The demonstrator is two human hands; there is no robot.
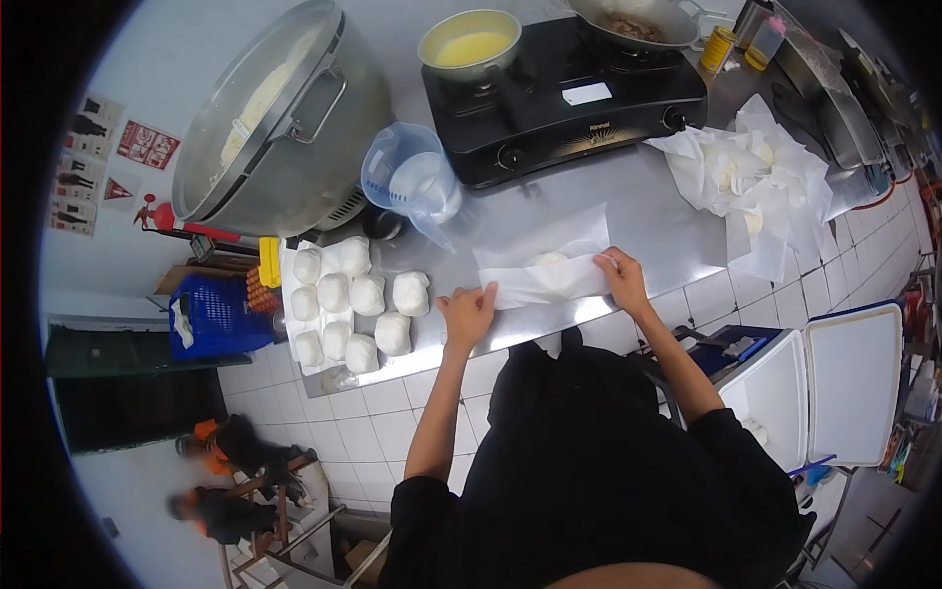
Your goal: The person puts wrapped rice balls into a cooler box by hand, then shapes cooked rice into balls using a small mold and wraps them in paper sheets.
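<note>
A sheet of thin white paper [530,285] lies on the steel table in front of me, its near side lifted. On it sits a small pale lump [551,259], partly covered, perhaps rice or dough. My left hand [467,314] is closed, pinching the paper's near left corner. The right edge of that sheet is between the fingers of my right hand [622,279]. To the left of my left hand stand several round white paper-wrapped bundles [367,294], some on a white sheet. Right of my right hand is a loose pile of white papers [775,187] with pale lumps on them.
Behind the sheet stands a black two-burner gas stove [569,108] with a pot of yellow liquid [469,44] and a frying pan [638,25]. A plastic jug [407,177] and a large rice pot [294,128] are at back left. An open cooler [775,383] is at lower right.
</note>
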